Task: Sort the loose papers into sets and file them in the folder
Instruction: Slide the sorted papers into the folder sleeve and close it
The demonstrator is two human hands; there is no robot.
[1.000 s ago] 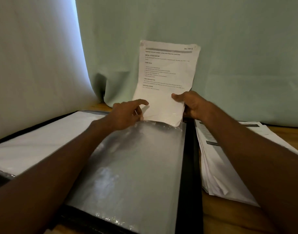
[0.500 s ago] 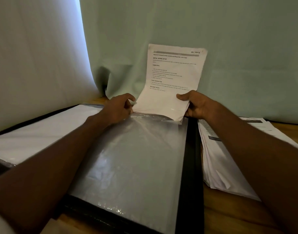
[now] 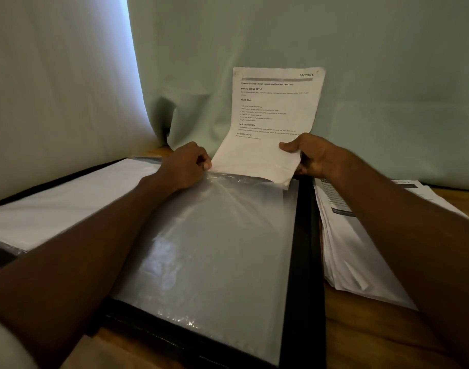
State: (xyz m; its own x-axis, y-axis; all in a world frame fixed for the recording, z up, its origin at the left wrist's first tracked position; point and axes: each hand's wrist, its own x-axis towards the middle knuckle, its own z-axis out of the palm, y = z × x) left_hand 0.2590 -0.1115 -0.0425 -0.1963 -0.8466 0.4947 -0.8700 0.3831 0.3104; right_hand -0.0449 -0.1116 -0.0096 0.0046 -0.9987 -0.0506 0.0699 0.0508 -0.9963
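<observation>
A black display folder (image 3: 298,262) lies open on the wooden table. Its right-hand clear plastic sleeve (image 3: 214,262) faces up. A stapled set of printed papers (image 3: 276,110) stands upright at the sleeve's far opening, its bottom edge at the sleeve's mouth. My left hand (image 3: 185,166) pinches the sleeve's top left edge and lifts it. My right hand (image 3: 310,155) grips the papers at their lower right edge, thumb on the front. A stack of loose papers (image 3: 355,249) lies to the right of the folder.
The folder's left side (image 3: 68,203) shows a sleeve with white paper in it. A pale green cloth backdrop (image 3: 361,62) hangs close behind the table and the papers stand near it. Bare wooden tabletop (image 3: 361,336) shows at the front right.
My left hand went from a pointing finger on the sleeve top to pinching its edge and lifting it open. The papers shifted slightly right with their bottom edge at the sleeve's mouth.
</observation>
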